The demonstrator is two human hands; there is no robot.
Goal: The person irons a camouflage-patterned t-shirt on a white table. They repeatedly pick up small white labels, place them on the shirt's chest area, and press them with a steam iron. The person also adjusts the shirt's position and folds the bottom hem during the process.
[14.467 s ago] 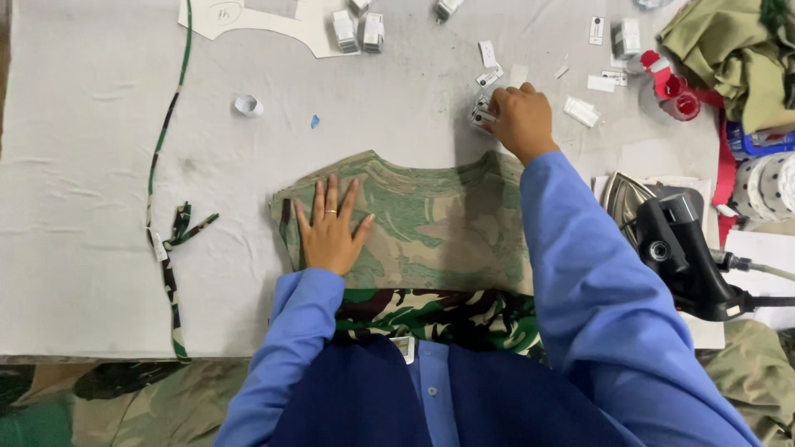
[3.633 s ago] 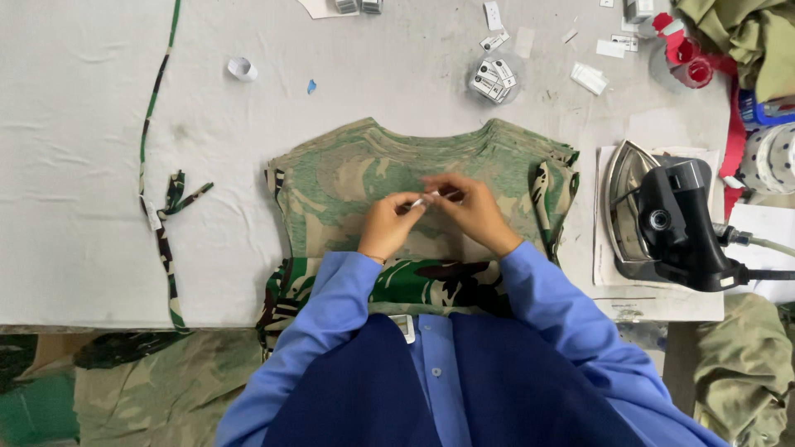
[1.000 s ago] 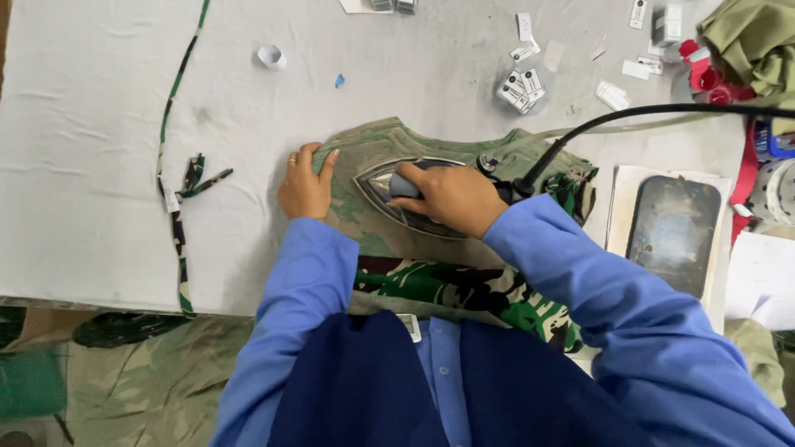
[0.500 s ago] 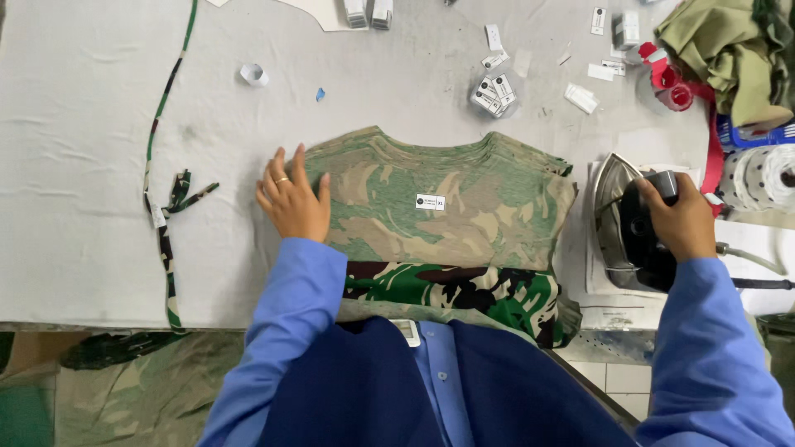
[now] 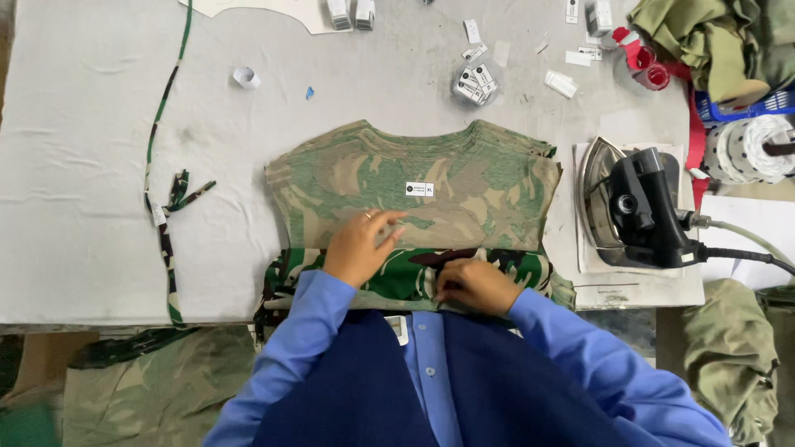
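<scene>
A camouflage T-shirt [image 5: 464, 182] lies inside out on the white table [image 5: 83, 207], neck side away from me, with a small white label [image 5: 420, 189] stuck near its collar. My left hand [image 5: 360, 246] rests flat on the shirt's lower middle, fingers spread. My right hand [image 5: 474, 284] pinches the shirt's dark green hem at the table's near edge. A black steam iron [image 5: 642, 207] rests on its pad to the right of the shirt, away from both hands.
A bundle of labels [image 5: 474, 83] and several loose white tags lie beyond the shirt. A camouflage fabric strip [image 5: 166, 190] runs down the left. Olive garments [image 5: 720, 37], red tape and a white spool sit at the far right.
My right hand has let go of the iron and moved to the shirt's near hem. My left hand shifted from the shirt's left edge to its lower middle.
</scene>
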